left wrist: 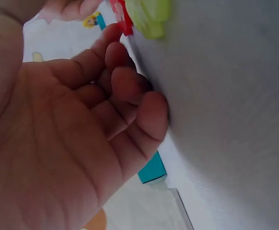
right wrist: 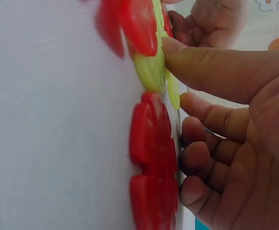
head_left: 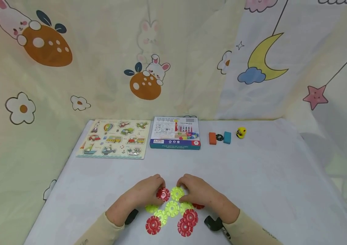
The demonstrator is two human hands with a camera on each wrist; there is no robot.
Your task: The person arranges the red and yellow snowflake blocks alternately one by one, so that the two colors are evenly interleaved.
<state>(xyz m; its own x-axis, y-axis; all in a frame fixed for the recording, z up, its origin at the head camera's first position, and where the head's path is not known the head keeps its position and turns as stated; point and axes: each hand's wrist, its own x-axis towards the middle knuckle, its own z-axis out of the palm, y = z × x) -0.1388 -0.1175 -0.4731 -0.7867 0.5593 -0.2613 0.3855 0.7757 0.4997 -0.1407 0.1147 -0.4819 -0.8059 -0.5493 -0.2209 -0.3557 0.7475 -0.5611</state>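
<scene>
My left hand (head_left: 145,191) grips a red flower-shaped plastic disc (head_left: 163,194) between thumb and forefinger. Close beside it, my right hand (head_left: 200,191) pinches a yellow-green disc (head_left: 177,193) of the same notched kind. Below the hands more discs lie on the white cloth, among them a yellow-green one (head_left: 171,208) in the middle, a red one (head_left: 153,225) at lower left and two overlapping red ones (head_left: 185,227) at lower right. In the right wrist view the thumb (right wrist: 201,64) rests against a yellow-green disc, with a red disc (right wrist: 151,158) near the other fingertips.
A picture puzzle board (head_left: 115,139) and a flat boxed bead set (head_left: 175,132) lie at the back. Right of them stand an orange block (head_left: 212,138), a small dark round piece (head_left: 219,137), a blue block (head_left: 227,137) and a yellow toy duck (head_left: 241,132). Patterned fabric hangs behind.
</scene>
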